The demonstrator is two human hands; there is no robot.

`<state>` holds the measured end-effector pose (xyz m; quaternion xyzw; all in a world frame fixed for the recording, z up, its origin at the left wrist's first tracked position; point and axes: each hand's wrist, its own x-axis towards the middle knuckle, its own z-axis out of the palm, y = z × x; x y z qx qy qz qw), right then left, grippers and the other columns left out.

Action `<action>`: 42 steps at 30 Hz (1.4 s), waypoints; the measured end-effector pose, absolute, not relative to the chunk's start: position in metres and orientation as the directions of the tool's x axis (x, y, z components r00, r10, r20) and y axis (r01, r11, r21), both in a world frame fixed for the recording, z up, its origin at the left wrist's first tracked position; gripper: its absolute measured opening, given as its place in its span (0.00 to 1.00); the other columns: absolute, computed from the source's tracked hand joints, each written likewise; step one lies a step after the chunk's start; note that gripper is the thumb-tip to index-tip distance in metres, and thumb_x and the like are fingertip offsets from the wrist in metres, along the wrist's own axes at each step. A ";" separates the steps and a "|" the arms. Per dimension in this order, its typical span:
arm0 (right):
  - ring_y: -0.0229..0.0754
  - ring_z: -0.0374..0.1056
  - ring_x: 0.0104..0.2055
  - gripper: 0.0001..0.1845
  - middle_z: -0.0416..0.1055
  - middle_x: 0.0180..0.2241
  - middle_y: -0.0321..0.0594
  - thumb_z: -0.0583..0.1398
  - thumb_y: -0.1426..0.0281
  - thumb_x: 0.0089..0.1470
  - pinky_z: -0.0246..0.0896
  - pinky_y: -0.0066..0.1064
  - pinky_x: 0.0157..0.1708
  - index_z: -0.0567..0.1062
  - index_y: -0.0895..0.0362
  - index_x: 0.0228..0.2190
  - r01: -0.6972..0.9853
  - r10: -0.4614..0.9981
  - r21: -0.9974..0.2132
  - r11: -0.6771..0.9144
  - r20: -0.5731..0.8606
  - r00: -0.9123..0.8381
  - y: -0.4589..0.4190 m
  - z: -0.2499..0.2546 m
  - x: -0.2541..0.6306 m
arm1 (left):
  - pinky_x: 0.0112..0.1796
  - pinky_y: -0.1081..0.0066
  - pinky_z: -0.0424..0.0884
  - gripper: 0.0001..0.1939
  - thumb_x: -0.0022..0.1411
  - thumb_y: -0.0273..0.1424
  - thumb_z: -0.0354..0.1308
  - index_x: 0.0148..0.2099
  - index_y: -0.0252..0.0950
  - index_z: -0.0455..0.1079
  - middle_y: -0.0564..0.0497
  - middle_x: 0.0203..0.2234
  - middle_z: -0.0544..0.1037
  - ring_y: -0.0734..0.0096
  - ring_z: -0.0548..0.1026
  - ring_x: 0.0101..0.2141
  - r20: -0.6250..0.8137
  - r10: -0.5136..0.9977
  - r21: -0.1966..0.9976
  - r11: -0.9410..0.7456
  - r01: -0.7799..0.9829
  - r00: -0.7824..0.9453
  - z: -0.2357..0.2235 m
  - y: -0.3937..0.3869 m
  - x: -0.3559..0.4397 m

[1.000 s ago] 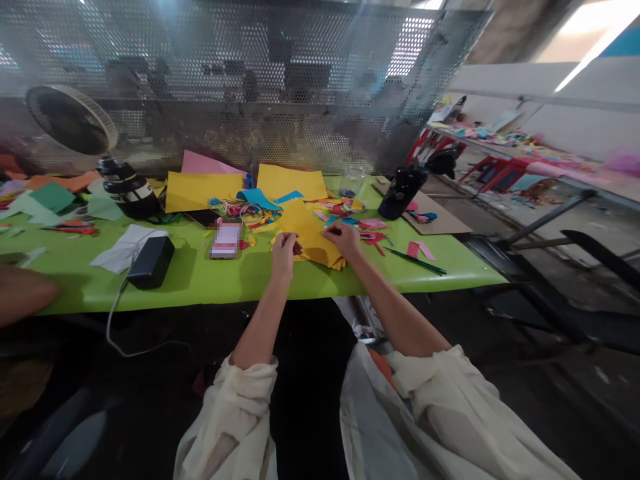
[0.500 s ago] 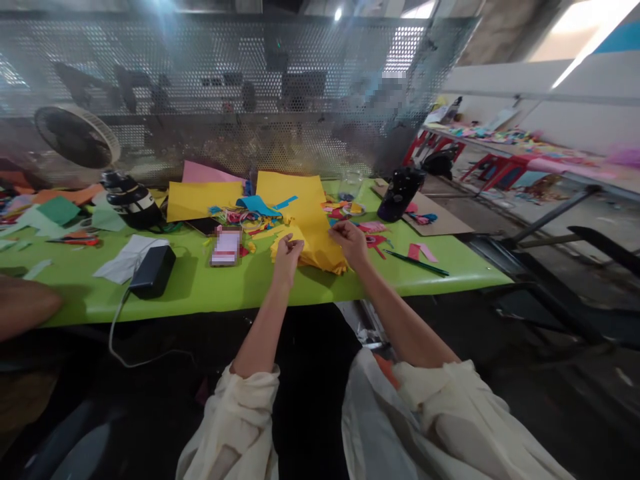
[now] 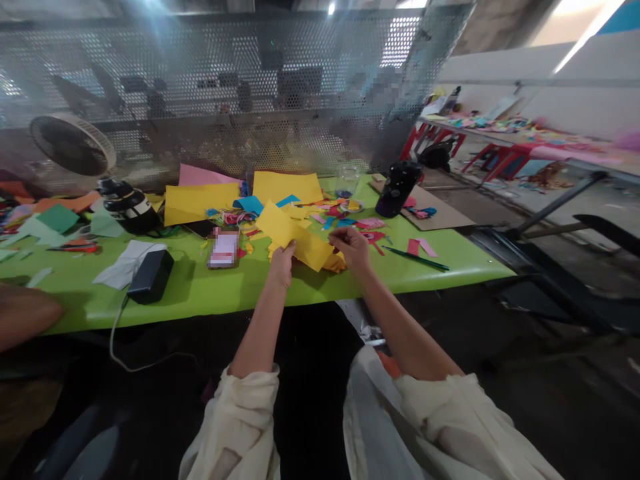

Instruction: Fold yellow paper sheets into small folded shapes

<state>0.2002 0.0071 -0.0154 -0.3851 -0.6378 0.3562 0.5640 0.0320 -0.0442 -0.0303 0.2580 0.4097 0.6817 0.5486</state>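
Observation:
A strip-shaped sheet of yellow paper [image 3: 300, 241] slants across the middle of the head view, lower at its right end. My left hand [image 3: 283, 261] is closed on its near edge, with the thumb on top. At the sheet's right end, my right hand [image 3: 351, 247] is closed in a pinch. What its fingertips hold, if anything, is too small to make out. Crumpled yellow paper [image 3: 335, 263] lies partly hidden under the sheet. Behind it is a larger yellow sheet [image 3: 287, 183], with blue and pink paper scraps [image 3: 345, 208] scattered around.
On the green table [image 3: 200, 293] are a phone [image 3: 223, 249], a black power adapter [image 3: 151, 277], scissors [image 3: 75, 245], a fan [image 3: 75, 145], a dark tumbler [image 3: 399, 190], a clear cup [image 3: 347, 181] and a dark green pencil [image 3: 416, 258]. Another person's arm [image 3: 27, 308] rests at the left edge.
The yellow sheet has swung round from pointing away from me to lying slantwise between my hands. My left hand has taken hold of it. My right hand stays pinched in nearly the same place.

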 end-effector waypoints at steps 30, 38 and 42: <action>0.51 0.67 0.53 0.08 0.73 0.41 0.43 0.64 0.67 0.44 0.65 0.37 0.46 0.81 0.52 0.30 0.236 0.804 -0.782 0.577 0.491 -0.336 -0.017 -0.016 0.205 | 0.44 0.68 0.76 0.14 0.56 0.30 0.67 0.44 0.33 0.74 0.46 0.38 0.82 0.65 0.80 0.42 -0.123 0.991 0.735 0.058 -0.676 -0.050 -0.023 -0.050 0.030; 0.41 0.66 0.33 0.19 0.70 0.31 0.38 0.70 0.53 0.37 0.62 0.32 0.33 0.74 0.54 0.22 0.160 0.871 -0.858 0.489 0.471 -0.139 -0.010 -0.020 0.200 | 0.50 0.61 0.74 0.11 0.58 0.26 0.64 0.45 0.31 0.75 0.44 0.41 0.82 0.61 0.78 0.48 -0.051 0.999 0.752 0.038 -0.659 -0.001 -0.020 -0.053 0.036; 0.35 0.56 0.24 0.23 0.60 0.21 0.30 0.70 0.52 0.36 0.52 0.28 0.24 0.70 0.54 0.23 0.096 0.919 -0.916 0.389 0.378 -0.111 -0.009 -0.021 0.197 | 0.52 0.58 0.73 0.09 0.59 0.25 0.62 0.43 0.31 0.76 0.43 0.42 0.82 0.58 0.77 0.51 -0.042 0.999 0.777 0.048 -0.627 0.025 -0.018 -0.056 0.037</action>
